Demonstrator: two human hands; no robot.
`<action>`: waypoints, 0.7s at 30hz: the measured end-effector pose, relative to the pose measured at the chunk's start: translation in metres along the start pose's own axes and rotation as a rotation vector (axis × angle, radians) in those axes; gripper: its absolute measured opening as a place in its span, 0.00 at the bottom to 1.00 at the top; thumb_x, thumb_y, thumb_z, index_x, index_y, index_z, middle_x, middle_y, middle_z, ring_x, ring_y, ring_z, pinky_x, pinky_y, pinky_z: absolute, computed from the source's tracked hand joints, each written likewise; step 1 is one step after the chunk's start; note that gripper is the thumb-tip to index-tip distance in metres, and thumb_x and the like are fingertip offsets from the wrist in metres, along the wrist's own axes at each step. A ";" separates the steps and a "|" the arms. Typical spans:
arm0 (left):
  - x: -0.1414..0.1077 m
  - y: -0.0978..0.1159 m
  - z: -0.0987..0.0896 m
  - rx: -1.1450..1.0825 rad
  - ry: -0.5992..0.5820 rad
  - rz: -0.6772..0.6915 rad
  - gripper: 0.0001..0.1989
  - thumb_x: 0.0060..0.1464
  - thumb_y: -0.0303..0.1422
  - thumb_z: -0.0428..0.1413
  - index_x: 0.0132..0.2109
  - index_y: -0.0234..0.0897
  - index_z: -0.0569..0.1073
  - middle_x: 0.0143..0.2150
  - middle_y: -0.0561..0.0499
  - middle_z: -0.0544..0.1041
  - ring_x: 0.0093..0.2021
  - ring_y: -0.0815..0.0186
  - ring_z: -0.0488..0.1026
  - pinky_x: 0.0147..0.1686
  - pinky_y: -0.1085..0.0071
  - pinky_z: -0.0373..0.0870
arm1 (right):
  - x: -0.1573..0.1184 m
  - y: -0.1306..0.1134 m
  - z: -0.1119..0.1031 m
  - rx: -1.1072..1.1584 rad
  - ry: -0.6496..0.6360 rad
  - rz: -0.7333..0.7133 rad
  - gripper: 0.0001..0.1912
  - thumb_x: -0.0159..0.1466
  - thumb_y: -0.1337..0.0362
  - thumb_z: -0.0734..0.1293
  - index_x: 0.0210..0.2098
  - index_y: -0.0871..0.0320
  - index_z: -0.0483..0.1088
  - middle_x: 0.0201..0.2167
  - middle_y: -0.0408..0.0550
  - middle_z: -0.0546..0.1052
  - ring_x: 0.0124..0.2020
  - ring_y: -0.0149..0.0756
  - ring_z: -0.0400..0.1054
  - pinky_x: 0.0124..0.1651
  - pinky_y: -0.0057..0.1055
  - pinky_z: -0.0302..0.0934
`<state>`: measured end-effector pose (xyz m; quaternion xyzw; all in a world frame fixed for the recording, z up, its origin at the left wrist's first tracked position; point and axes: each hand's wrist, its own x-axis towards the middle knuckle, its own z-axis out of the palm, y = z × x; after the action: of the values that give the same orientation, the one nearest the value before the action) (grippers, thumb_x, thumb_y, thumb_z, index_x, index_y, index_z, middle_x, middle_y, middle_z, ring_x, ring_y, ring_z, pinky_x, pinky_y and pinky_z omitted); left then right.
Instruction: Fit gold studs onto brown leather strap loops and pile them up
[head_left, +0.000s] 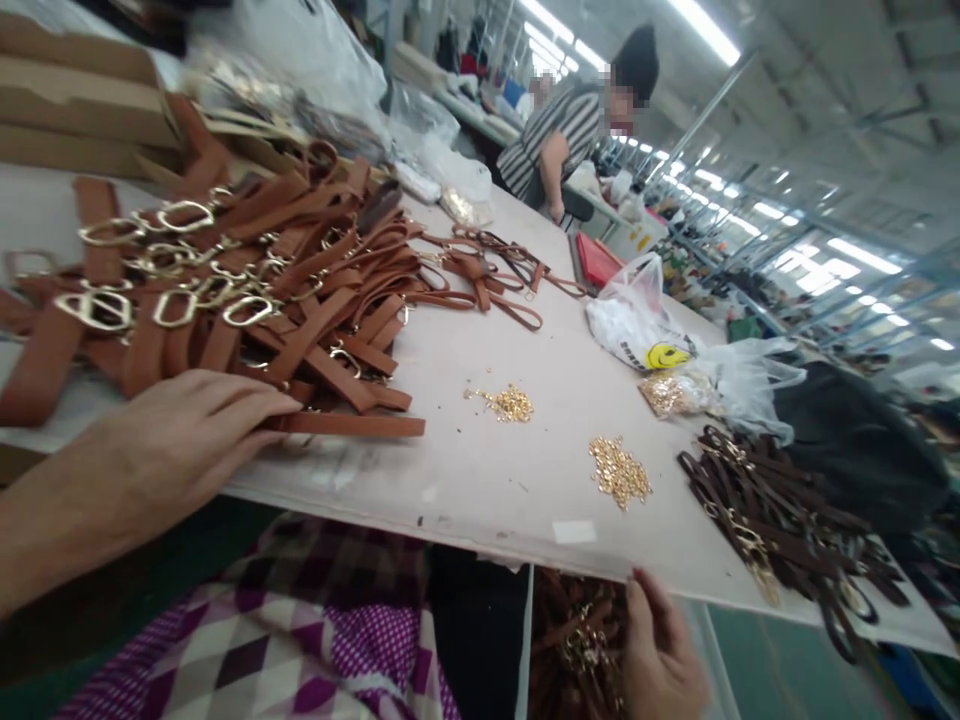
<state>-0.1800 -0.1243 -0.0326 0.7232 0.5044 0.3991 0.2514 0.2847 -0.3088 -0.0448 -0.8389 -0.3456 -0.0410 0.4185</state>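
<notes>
My left hand (199, 430) is closed on a tan-brown leather strap (367, 427) at the near edge of a big strap pile (315, 340). The strap's free end points right across the tabletop. Gold-coloured oval rings and clasps (176, 307) are fixed to many straps in the pile. My right hand (664, 650) is low at the table's front edge, beside a bin of brown straps with metal fittings (581, 640). Its thumb and fingers look slightly apart, with nothing visible between them; part of the hand is out of frame.
Two heaps of small gold metal pieces, one left (514, 403) and one right (621, 473), lie on the table (480, 480). Dark brown straps (787, 520) lie at the right, near plastic bags (637, 325) and a black bag (855, 440). A co-worker (559, 140) leans over beyond.
</notes>
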 end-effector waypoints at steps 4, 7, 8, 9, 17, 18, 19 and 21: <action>0.010 0.048 -0.008 0.334 0.014 0.016 0.18 0.64 0.41 0.46 0.53 0.35 0.70 0.50 0.58 0.71 0.51 0.69 0.67 0.60 0.59 0.59 | -0.009 -0.078 0.061 0.200 -0.415 -0.540 0.13 0.66 0.59 0.65 0.47 0.55 0.76 0.45 0.51 0.79 0.48 0.42 0.71 0.55 0.41 0.64; 0.025 0.081 -0.012 0.027 0.175 -0.156 0.16 0.62 0.38 0.53 0.53 0.38 0.70 0.45 0.60 0.75 0.43 0.72 0.71 0.54 0.67 0.67 | -0.009 -0.133 0.103 0.151 -0.575 -0.800 0.16 0.69 0.66 0.60 0.54 0.54 0.72 0.49 0.51 0.77 0.52 0.41 0.67 0.57 0.41 0.62; 0.030 0.089 -0.012 -0.119 0.210 -0.209 0.15 0.61 0.36 0.55 0.53 0.37 0.70 0.44 0.59 0.76 0.42 0.72 0.72 0.52 0.68 0.69 | -0.008 -0.149 0.116 0.111 -0.591 -0.858 0.17 0.69 0.66 0.60 0.55 0.55 0.70 0.51 0.52 0.76 0.53 0.42 0.66 0.58 0.42 0.61; 0.034 0.094 -0.012 -0.272 0.227 -0.249 0.14 0.60 0.34 0.55 0.52 0.36 0.70 0.43 0.57 0.77 0.40 0.72 0.73 0.49 0.69 0.72 | -0.008 -0.162 0.129 0.056 -0.596 -0.893 0.18 0.69 0.66 0.59 0.57 0.56 0.69 0.52 0.53 0.76 0.53 0.43 0.65 0.59 0.43 0.60; 0.026 0.090 0.019 -1.173 0.072 -0.705 0.06 0.64 0.32 0.54 0.42 0.32 0.71 0.35 0.52 0.78 0.28 0.74 0.73 0.25 0.81 0.71 | 0.007 -0.206 0.193 -0.214 -0.522 -0.734 0.14 0.70 0.61 0.61 0.43 0.62 0.75 0.39 0.57 0.79 0.40 0.45 0.72 0.44 0.37 0.60; 0.024 0.089 0.022 -1.247 0.049 -0.739 0.06 0.63 0.31 0.54 0.42 0.32 0.72 0.35 0.51 0.78 0.27 0.75 0.72 0.24 0.82 0.70 | 0.009 -0.207 0.195 -0.224 -0.524 -0.724 0.13 0.69 0.62 0.61 0.41 0.61 0.75 0.37 0.57 0.79 0.39 0.44 0.72 0.42 0.36 0.59; 0.021 0.088 0.025 -1.314 0.031 -0.772 0.06 0.63 0.31 0.55 0.41 0.32 0.72 0.34 0.51 0.78 0.27 0.75 0.71 0.23 0.83 0.69 | 0.011 -0.209 0.197 -0.230 -0.530 -0.720 0.12 0.69 0.62 0.62 0.39 0.60 0.76 0.36 0.56 0.79 0.37 0.44 0.72 0.40 0.36 0.58; 0.018 0.087 0.027 -1.411 0.008 -0.820 0.06 0.61 0.31 0.57 0.42 0.32 0.74 0.34 0.52 0.77 0.26 0.76 0.71 0.22 0.84 0.66 | 0.014 -0.212 0.199 -0.231 -0.552 -0.728 0.11 0.68 0.64 0.62 0.37 0.58 0.76 0.35 0.54 0.79 0.36 0.43 0.71 0.39 0.35 0.57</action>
<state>-0.1080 -0.1381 0.0249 0.1514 0.3599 0.5015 0.7720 0.1209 -0.0688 -0.0260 -0.6837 -0.7089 0.0010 0.1733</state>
